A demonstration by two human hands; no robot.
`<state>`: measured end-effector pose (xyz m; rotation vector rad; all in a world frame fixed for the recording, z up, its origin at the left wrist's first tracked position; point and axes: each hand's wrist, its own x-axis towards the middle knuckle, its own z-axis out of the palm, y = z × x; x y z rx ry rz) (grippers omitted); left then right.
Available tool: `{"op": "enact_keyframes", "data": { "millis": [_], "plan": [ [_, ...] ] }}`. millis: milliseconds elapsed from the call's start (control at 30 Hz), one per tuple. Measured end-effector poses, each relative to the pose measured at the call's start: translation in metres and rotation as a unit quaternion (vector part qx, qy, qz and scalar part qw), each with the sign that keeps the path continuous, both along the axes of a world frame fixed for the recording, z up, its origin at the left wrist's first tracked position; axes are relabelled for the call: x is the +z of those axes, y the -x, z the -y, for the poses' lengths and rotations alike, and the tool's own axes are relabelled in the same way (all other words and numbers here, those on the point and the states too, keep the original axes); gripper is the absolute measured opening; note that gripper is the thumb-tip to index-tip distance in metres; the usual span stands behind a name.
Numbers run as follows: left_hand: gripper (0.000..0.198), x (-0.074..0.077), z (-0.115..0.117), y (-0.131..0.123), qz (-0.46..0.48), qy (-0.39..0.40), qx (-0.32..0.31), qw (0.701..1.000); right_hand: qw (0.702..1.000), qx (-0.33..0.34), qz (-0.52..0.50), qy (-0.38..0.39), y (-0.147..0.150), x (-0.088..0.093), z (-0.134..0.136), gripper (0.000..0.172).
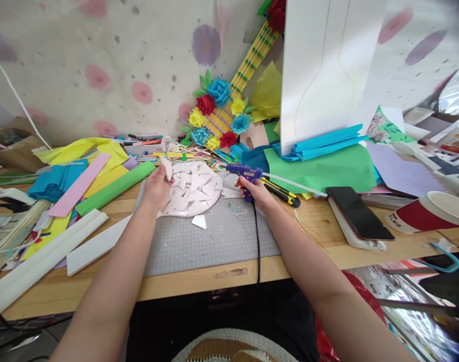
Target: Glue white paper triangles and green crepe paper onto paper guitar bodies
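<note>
My right hand (pixel 255 190) is wrapped round a blue hot glue gun (pixel 244 173), with a long pale glue stick (pixel 290 182) sticking out of its back and a black cord (pixel 257 241) hanging below. Between the thumb and fingers of my left hand (pixel 157 186), a small white paper piece (pixel 166 166) is pinched upright. Just right of that hand lies a round white shape (pixel 194 188) covered with overlapping cut paper pieces. One loose paper piece (pixel 200 221) rests below it on the grey cutting mat (pixel 214 249). The glue gun's nozzle points left, towards the round shape, apart from it.
A yellow-black utility knife (pixel 282 193) lies beyond my right hand. Further right are a phone (pixel 360 213) and a paper cup (pixel 433 213). Rolled coloured paper (pixel 116 188) crowds the left. A flower-decorated paper guitar (pixel 229 108) and a tall white board (pixel 327 65) stand behind.
</note>
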<state>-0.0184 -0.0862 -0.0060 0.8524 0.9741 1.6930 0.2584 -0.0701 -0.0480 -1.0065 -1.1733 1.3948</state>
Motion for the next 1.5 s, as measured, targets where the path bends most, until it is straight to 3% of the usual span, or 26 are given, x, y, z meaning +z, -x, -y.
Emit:
{"op": "enact_keyframes", "data": {
  "millis": [167,400,567,967,1500],
  "plan": [
    [0.028,0.008,0.011,0.018,0.095,0.042,-0.018,0.994,0.997,0.055,0.046,-0.040,0.023,0.021,-0.001,0.044],
    [0.014,0.004,0.015,0.030,0.099,0.086,-0.033,0.991,0.977,0.129,0.129,-0.111,0.079,0.055,-0.013,0.050],
    [0.020,-0.001,0.014,0.038,0.112,0.129,-0.062,0.983,0.970,0.148,0.155,-0.113,0.102,0.047,-0.013,0.051],
    [0.021,-0.001,0.016,0.034,0.105,0.159,-0.096,0.977,0.953,0.162,0.237,-0.094,0.109,0.042,-0.009,0.049],
    [0.026,0.012,0.023,0.031,0.061,0.233,-0.137,0.961,0.968,0.096,0.205,-0.110,0.108,0.037,-0.016,0.039]
  ]
}}
